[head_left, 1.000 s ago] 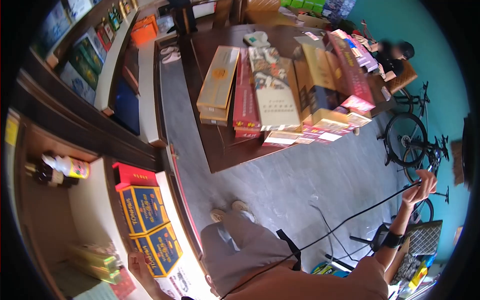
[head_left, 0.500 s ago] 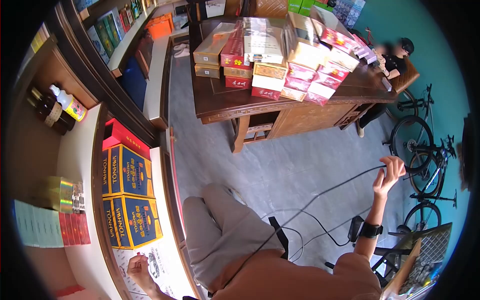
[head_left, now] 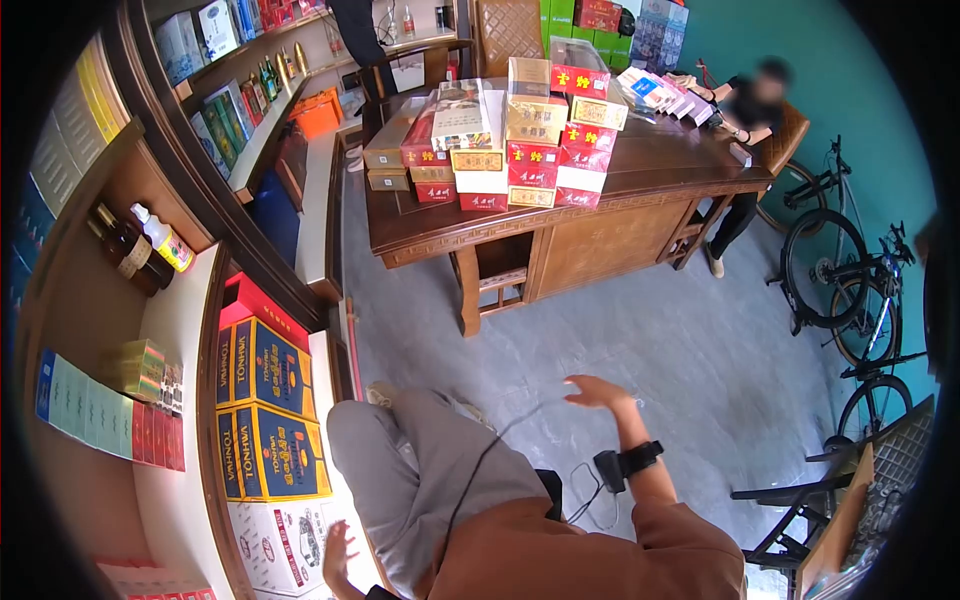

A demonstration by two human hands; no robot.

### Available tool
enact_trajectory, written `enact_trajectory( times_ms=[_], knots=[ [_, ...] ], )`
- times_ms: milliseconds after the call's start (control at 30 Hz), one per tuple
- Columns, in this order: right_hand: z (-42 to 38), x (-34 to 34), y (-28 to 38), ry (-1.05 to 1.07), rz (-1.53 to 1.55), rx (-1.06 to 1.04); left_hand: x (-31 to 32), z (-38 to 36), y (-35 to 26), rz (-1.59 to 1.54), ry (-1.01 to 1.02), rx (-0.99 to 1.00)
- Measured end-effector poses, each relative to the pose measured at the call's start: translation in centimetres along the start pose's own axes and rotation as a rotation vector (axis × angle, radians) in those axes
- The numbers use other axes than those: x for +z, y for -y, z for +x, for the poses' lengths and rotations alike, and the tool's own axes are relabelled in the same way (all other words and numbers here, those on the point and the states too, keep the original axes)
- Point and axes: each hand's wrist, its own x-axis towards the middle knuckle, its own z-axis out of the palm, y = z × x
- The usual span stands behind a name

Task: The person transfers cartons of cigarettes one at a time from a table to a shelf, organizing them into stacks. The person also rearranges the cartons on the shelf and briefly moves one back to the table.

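A thin black cable runs up from my lap across my grey trousers. Its blurred upper stretch reaches the fingertips of my right hand, which are closed on it above the floor. A black device on a band is strapped round that wrist. My left hand is low at the left, fingers apart and holding nothing. It is nearest to a white printed box on the shelf; touching cannot be made out. More looped cable hangs beside my waist.
Blue-and-yellow cartons stand on the shelf at my left, with bottles behind. Ahead is a wooden desk stacked with red and gold boxes. A person sits at its far right. Bicycles line the green wall.
My right hand has come left and lower, bringing the cable with it. My left hand has moved right, closer to my leg, and its fingers have spread. The view has turned slightly.
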Motion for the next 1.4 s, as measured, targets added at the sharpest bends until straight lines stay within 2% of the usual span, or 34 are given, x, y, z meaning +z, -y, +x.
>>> enact_trajectory(
  times_ms=[67, 133, 167, 267, 300, 333, 400, 467, 500, 600, 667, 733, 800, 867, 933, 1000, 1067, 1267, 1367, 1400],
  knots=[
    [1.4, 0.9, 3.1, 0.016, 0.118, -0.073, 0.5, 0.9, 4.5, -0.068, 0.174, -0.169],
    [2.2, 1.1, 6.7, 0.077, 0.181, -0.089, 0.1, 3.5, 10.1, -0.049, 0.256, -0.320],
    [2.7, 1.3, 8.0, 0.084, 0.174, -0.099, 0.2, 3.1, 10.2, -0.061, 0.250, -0.321],
    [4.4, 2.3, 10.8, 0.127, 0.091, -0.165, 0.4, 0.6, 11.3, -0.059, 0.265, -0.135],
    [5.1, 2.8, 11.1, 0.117, 0.104, -0.243, 0.7, -1.2, 8.0, -0.017, 0.367, -0.123],
    [6.3, 3.7, 11.6, 0.122, 0.121, -0.338, 1.2, -3.7, 5.0, -0.028, 0.327, -0.147],
    [8.0, 5.0, 12.0, 0.139, 0.100, -0.462, 0.3, -2.9, 7.8, -0.092, 0.419, -0.036],
    [8.1, 4.5, 14.5, 0.248, 0.125, -0.371, 0.7, -5.0, 5.3, -0.094, 0.418, -0.029],
    [8.4, 4.5, 16.0, 0.289, 0.113, -0.414, 0.8, -5.3, 5.3, -0.087, 0.412, -0.055],
    [9.6, 4.8, 18.8, 0.411, -0.061, -0.334, 0.8, -5.4, 6.0, -0.046, 0.415, -0.085],
    [11.3, 5.9, 21.3, 0.335, -0.057, -0.669, 0.9, -5.8, 6.5, -0.089, 0.378, -0.088],
    [12.4, 6.2, 26.2, 0.294, 0.043, -0.788, 0.6, -5.9, 6.5, -0.142, 0.390, -0.066],
    [13.1, 6.1, 32.4, 0.255, 0.241, -0.866, 0.5, -5.1, 8.6, -0.029, 0.344, -0.001],
    [13.4, 5.8, 39.2, 0.325, 0.504, -0.833, 0.7, -4.9, 10.1, -0.105, 0.323, 0.002],
    [14.7, 6.2, 44.9, 0.432, 0.649, -0.897, 0.8, -5.6, 10.2, -0.095, 0.286, 0.005],
    [14.9, 5.8, 50.6, 0.620, 0.891, -0.692, 0.8, -6.5, 10.0, -0.078, 0.248, 0.011],
    [15.1, 5.7, 55.2, 0.673, 0.996, -0.642, 0.8, -7.5, 10.1, -0.140, 0.262, -0.044],
    [17.2, 6.8, 64.9, 0.636, 1.318, -0.464, 1.9, -9.4, 11.9, -0.232, 0.134, -0.146],
    [21.5, 10.8, 66.2, 0.748, 1.195, -0.829, 3.1, -8.3, 15.3, -0.357, 0.060, -0.134],
    [20.2, 10.1, 67.0, 0.572, 1.260, -0.634, 3.3, -8.6, 15.2, -0.436, 0.050, -0.110]
  ],
)
